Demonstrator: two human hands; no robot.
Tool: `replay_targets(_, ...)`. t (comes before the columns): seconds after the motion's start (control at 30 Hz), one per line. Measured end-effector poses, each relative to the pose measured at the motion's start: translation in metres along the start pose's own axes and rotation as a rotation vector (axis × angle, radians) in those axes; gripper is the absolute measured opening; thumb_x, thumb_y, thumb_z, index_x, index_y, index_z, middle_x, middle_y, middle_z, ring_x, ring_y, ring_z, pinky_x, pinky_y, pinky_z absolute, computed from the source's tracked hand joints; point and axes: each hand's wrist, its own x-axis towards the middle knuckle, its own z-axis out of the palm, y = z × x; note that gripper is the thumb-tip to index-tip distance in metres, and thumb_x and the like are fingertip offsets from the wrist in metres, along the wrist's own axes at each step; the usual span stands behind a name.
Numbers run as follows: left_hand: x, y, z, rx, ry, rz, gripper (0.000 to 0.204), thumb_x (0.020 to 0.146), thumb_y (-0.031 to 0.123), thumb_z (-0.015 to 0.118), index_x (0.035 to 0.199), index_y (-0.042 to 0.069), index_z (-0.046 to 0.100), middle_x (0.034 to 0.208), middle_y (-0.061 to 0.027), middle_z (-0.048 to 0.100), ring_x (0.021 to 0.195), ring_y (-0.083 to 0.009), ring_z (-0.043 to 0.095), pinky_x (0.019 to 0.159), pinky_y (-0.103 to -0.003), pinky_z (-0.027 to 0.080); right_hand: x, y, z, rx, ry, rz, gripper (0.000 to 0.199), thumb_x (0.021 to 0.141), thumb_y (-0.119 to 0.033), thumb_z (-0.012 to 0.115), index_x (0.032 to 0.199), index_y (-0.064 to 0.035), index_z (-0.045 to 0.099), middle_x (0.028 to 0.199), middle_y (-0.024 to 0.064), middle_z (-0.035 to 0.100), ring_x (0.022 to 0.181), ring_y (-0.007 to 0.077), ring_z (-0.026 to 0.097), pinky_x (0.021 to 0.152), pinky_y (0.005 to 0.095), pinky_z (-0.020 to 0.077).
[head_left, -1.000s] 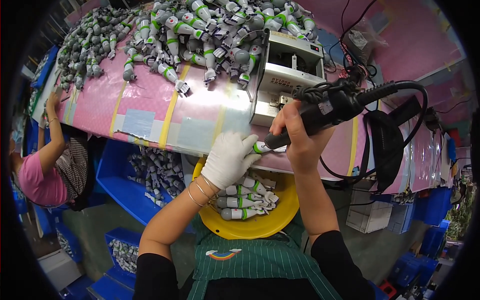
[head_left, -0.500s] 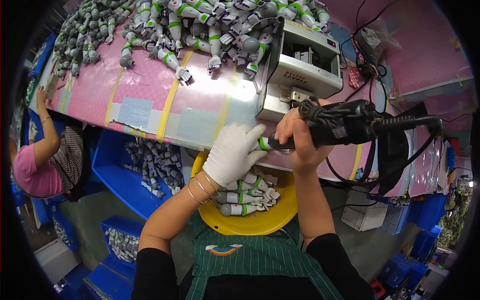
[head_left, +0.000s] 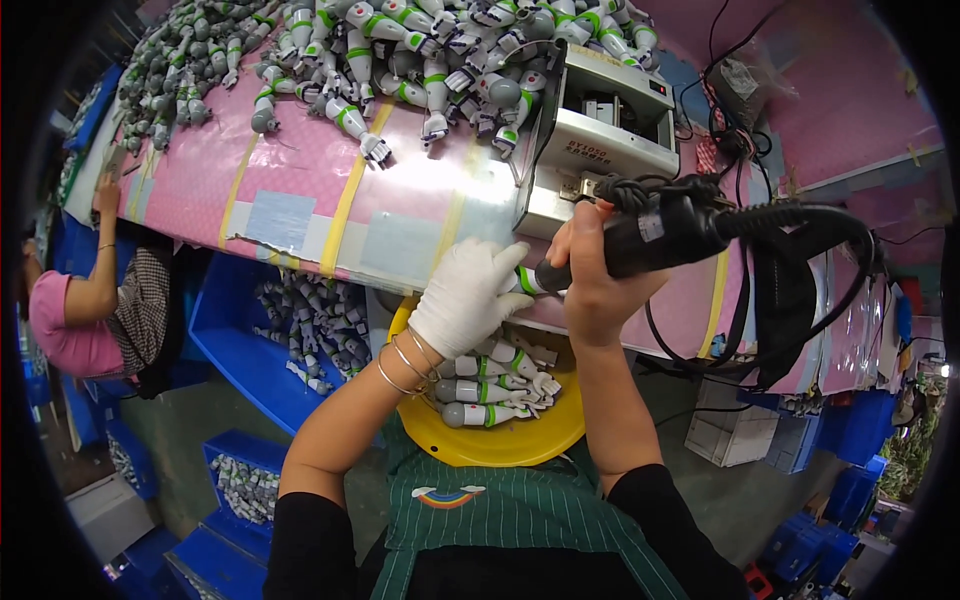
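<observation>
My left hand (head_left: 462, 302), in a white glove, is closed around a white and green toy arm (head_left: 524, 281), most of which the glove hides. Bare, my right hand (head_left: 608, 290) grips a black electric screwdriver (head_left: 640, 243) with a bundled cord on top. Its narrow front end points left and meets the toy arm, or nearly so; the exact contact is too small to tell. Below both hands, a yellow basin (head_left: 500, 460) holds several toy arms (head_left: 488, 390) in white, green and grey.
Loose toy arms (head_left: 430, 75) pile up along the far side of the pink-covered table (head_left: 300, 170). A white boxy machine (head_left: 612, 152) stands beyond my right hand, with black cables (head_left: 850, 225) to its right. A blue bin (head_left: 235, 335) of parts sits left, near a co-worker in pink (head_left: 75, 325).
The screwdriver has tilted and rolled in my right hand, its bundled cord now farther from me and its cable arching higher. My left hand stays nearly in place on the toy arm.
</observation>
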Motion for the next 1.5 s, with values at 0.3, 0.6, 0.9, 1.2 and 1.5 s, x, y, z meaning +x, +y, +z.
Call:
replay_targets(0.3,-0.074,0.03,-0.009,-0.227,-0.367,-0.021,0.048,0.069,0.018,0.079,0.111,0.007,0.059,0.082,-0.0148,0.061,0.079,-0.0371,0.061,0.074,-0.047,0.049,0.023,-0.047,-0.019,0.244,-0.076,0.058,0.02,0.095,-0.006,0.056,0.113,0.0023,0.052,0.069,0.007,0.053,0.054,0.0162,0.053,0.052,0.0322,0.0482)
replay_targets(0.6,0.032,-0.113,-0.115,0.645,0.467,0.061,0.024,0.076,0.008,0.063,0.099,0.008,0.069,0.107,-0.0171,0.065,0.099,-0.0349,0.061,0.085,-0.044,0.05,0.078,-0.049,-0.014,0.122,-0.011,-0.231,0.013,0.094,0.0,0.057,0.106,0.0032,0.054,0.066,0.0068,0.053,0.053,0.0154,0.054,0.053,0.0319,0.0496)
replay_targets(0.9,0.038,-0.14,-0.121,0.687,0.237,0.082,0.02,0.068,0.01,0.071,0.088,0.007,0.068,0.096,-0.0132,0.065,0.092,-0.0331,0.062,0.081,-0.044,0.049,0.063,-0.027,-0.009,-0.041,-0.045,0.039,0.014,0.091,0.0,0.062,0.102,0.0028,0.054,0.061,0.0042,0.056,0.05,0.0131,0.056,0.05,0.0253,0.0437)
replay_targets(1.2,-0.014,-0.012,-0.035,0.051,-0.028,0.084,0.032,0.073,0.017,0.077,0.101,0.009,0.064,0.085,-0.008,0.061,0.084,-0.0313,0.059,0.076,-0.042,0.045,0.073,-0.039,-0.006,0.026,-0.002,-0.138,0.01,0.093,0.0,0.058,0.102,0.0027,0.054,0.061,0.0057,0.054,0.048,0.0137,0.053,0.051,0.0298,0.0476)
replay_targets(1.5,-0.01,0.012,0.004,-0.009,0.142,0.046,0.037,0.072,0.014,0.078,0.105,0.008,0.064,0.083,-0.0088,0.058,0.082,-0.0323,0.056,0.074,-0.043,0.044,0.056,-0.041,-0.014,0.128,-0.058,0.101,0.013,0.095,-0.006,0.058,0.103,0.0019,0.053,0.062,0.0074,0.053,0.049,0.0146,0.052,0.051,0.0296,0.0464)
